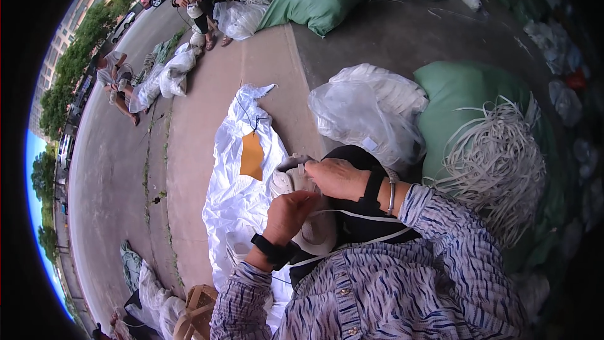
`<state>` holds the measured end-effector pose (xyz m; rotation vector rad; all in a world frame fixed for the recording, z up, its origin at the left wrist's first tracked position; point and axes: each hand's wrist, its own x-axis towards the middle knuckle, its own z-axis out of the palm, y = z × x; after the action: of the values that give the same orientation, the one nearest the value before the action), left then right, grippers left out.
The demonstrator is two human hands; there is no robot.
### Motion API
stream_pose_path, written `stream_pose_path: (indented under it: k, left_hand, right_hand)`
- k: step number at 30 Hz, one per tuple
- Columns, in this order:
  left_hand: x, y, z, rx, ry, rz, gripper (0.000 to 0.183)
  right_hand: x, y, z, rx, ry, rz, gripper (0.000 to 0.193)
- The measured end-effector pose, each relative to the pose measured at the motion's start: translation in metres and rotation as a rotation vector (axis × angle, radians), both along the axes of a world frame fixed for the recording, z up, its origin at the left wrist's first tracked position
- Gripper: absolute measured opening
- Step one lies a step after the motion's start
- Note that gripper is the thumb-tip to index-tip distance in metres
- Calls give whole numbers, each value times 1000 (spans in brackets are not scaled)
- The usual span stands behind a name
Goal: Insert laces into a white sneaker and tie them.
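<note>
- Near: left hand (289, 215), fingers curled together; cannot tell what they pinch.
- Pale shoe (314, 236) on the lap (358, 230).
- Right hand (340, 179), fingertips gathered at the shoe; grip unclear.
- Right: green sack (450, 88), pale laces (497, 164).
- Far left: seated person (114, 72).

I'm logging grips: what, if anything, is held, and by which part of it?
The right hand is at the pale shoe, near its opening, but what it pinches cannot be told. Nor can what the left hand holds, if anything.
</note>
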<state>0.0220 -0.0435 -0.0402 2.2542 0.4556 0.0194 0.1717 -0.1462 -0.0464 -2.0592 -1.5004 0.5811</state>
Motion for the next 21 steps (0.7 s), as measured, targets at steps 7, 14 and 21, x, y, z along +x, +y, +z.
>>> stream_pose_path:
  k: [7, 14, 21]
  left_hand:
    - [4, -5, 8, 246, 205, -108, 17]
    - [15, -6, 2, 439, 340, -334, 19]
    - [16, -1, -2, 191, 430, -248, 23]
  right_hand:
    - [-5, -7, -11, 106, 23, 3, 10]
    - [-7, -8, -13, 94, 8, -20, 9]
    - [-11, 1, -6, 161, -40, 42, 8]
